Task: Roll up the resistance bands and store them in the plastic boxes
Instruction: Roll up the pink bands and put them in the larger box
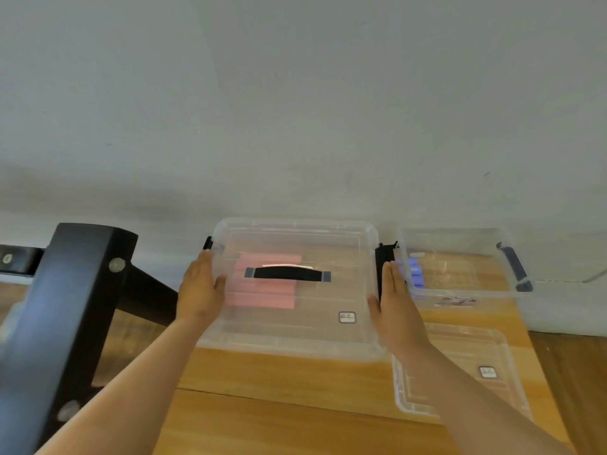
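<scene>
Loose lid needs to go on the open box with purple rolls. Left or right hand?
Right. The right hand lies against the closed box, beside the loose lid and the open box; the left hand is on its far side.

Wooden table (279, 382): lidded clear box (289, 344), open clear box (460, 293) just right, loose lid (466, 349) nearer.

body | left hand (200, 290): bare | right hand (395, 308): bare | left forearm (131, 372), right forearm (466, 392): uncovered down to the frame's lower edge
</scene>
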Available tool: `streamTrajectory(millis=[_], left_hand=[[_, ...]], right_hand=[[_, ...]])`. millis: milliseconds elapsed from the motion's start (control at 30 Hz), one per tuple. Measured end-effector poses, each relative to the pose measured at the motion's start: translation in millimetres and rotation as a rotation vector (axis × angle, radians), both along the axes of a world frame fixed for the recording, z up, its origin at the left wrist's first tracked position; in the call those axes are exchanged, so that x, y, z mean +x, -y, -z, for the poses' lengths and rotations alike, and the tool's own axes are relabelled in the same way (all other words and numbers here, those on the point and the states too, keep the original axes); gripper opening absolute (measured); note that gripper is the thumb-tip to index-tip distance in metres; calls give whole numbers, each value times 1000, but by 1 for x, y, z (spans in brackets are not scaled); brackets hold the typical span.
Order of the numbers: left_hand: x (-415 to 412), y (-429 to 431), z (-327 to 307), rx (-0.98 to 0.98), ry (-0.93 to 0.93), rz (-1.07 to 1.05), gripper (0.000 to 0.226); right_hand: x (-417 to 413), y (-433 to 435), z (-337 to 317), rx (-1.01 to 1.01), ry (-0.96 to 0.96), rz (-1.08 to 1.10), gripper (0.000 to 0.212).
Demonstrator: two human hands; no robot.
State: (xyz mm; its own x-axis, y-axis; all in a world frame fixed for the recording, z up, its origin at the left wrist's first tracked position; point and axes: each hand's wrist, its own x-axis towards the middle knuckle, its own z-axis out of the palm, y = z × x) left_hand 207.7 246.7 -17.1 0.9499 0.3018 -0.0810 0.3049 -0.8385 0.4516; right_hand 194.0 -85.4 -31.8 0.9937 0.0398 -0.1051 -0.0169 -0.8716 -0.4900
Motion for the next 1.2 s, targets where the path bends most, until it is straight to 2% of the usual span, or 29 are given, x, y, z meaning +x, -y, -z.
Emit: streamTrajectory(millis=[67, 233, 533, 600, 700, 833, 967, 1133, 1200], left_hand=[[-4, 30, -4, -24, 44, 25, 60], [-15, 121, -28, -156, 7, 132, 64], [-29, 283, -37, -244, 79, 320, 64], [-40, 314, -27, -295, 38, 338, 66], [-60, 349, -6, -330, -84, 400, 66], [-76, 362, 26, -306, -215, 329, 65], [-82, 351, 46, -259, -277, 216, 66], [-89, 338, 60, -246, -388, 162, 73], [-93, 337, 64, -315, -419, 134, 70]], right_hand=[[-7, 12, -4, -6, 18, -67, 65], [-16, 54, -22, -29, 49, -212, 63], [-25, 146, -33, -84, 105, -316, 62], [-34, 166, -25, -65, 167, -326, 66], [-52, 185, -10, -23, 144, -324, 68], [-69, 198, 14, -74, 69, -299, 68], [-80, 211, 32, -88, -142, -267, 70], [-88, 216, 51, -219, -287, -142, 88], [-91, 214, 58, -237, -381, -60, 95]])
